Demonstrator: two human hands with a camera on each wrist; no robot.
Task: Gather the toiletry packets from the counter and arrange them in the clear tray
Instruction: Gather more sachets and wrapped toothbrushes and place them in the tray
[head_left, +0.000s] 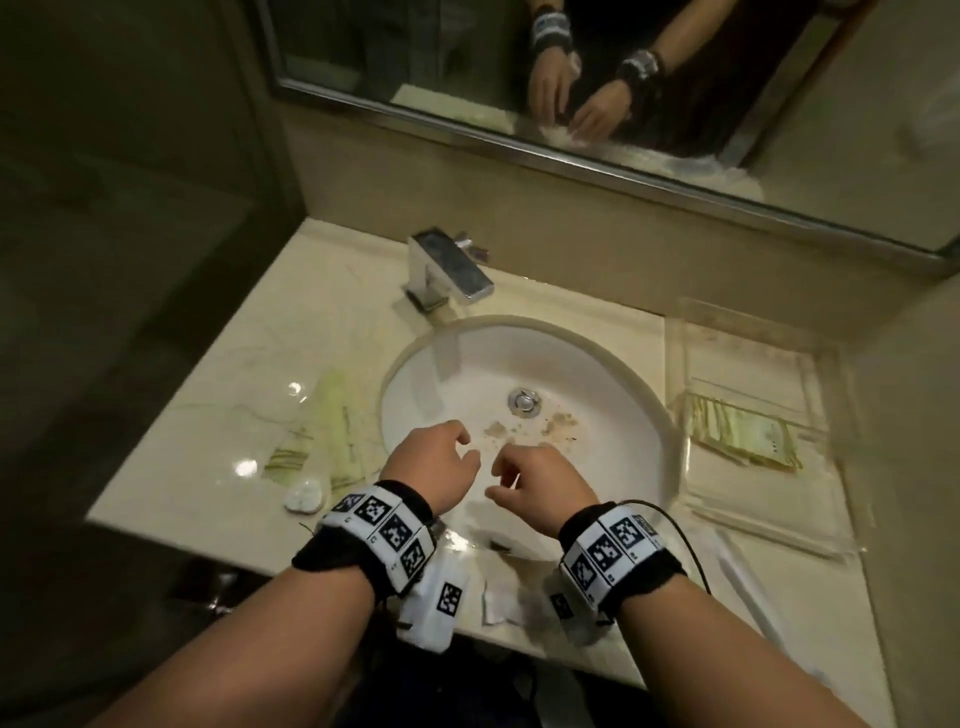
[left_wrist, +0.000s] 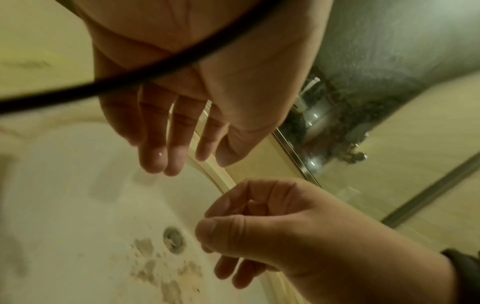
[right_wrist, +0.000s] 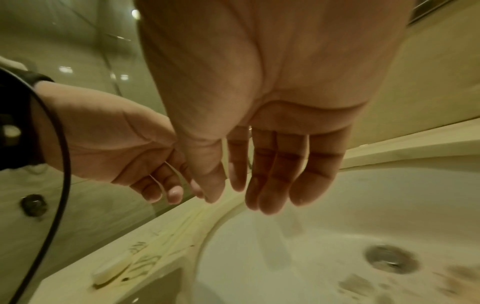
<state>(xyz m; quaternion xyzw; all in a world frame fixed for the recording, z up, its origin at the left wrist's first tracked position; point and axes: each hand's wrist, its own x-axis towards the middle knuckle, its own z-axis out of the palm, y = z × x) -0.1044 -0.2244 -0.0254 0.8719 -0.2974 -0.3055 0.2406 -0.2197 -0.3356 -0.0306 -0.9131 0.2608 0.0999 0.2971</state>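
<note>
Both hands hang over the near part of the sink (head_left: 597, 374), holding nothing. The left hand (head_left: 434, 467) and right hand (head_left: 535, 486) look loosely curled from the head view; the wrist views show the fingers (left_wrist: 155, 144) of the left and the fingers (right_wrist: 275, 176) of the right hanging relaxed and nearly straight, palms bare. Only the head view shows the packets: green packets (head_left: 332, 431) lie on the counter (head_left: 218, 364) by its left edge, just beside the basin, with a small white packet (head_left: 304, 496) at the front edge. One green packet (head_left: 743, 434) already lies in the clear tray (head_left: 769, 525) near the counter's right edge.
</note>
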